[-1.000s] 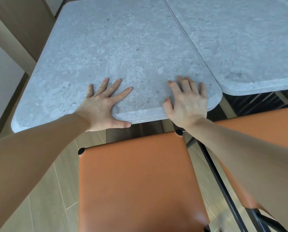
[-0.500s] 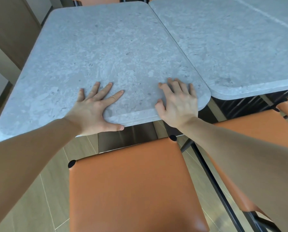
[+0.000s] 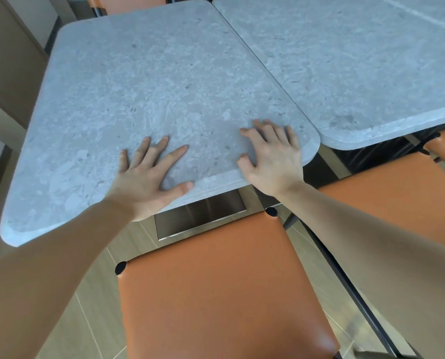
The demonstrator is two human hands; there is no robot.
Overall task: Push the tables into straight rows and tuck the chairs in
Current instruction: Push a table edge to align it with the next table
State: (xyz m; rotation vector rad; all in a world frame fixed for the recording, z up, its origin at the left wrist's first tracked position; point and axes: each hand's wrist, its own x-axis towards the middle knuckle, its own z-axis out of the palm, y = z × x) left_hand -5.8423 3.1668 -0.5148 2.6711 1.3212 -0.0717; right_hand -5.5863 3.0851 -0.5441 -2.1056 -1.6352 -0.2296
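Before grey table (image 3: pixel 164 86): orange chair (image 3: pixel 216 281); both hands (image 3: pixel 148 182) (image 3: pixel 273 161) spread flat on top.

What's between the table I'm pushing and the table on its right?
Nothing visible. The left table already lies edge to edge with the right table, with only a thin seam between them; both hands rest on the left table.

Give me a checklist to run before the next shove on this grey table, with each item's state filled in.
1. Left hand flat on the near table: ok.
2. Right hand flat near its right corner: ok.
3. Side edge meets the neighbouring table: ok.
4. Near edges of both tables in one line: not ok, the near table sticks out toward the person.
5. Orange chair tucked under: not ok, its seat is fully exposed.
6. Table base free to slide: cannot tell.
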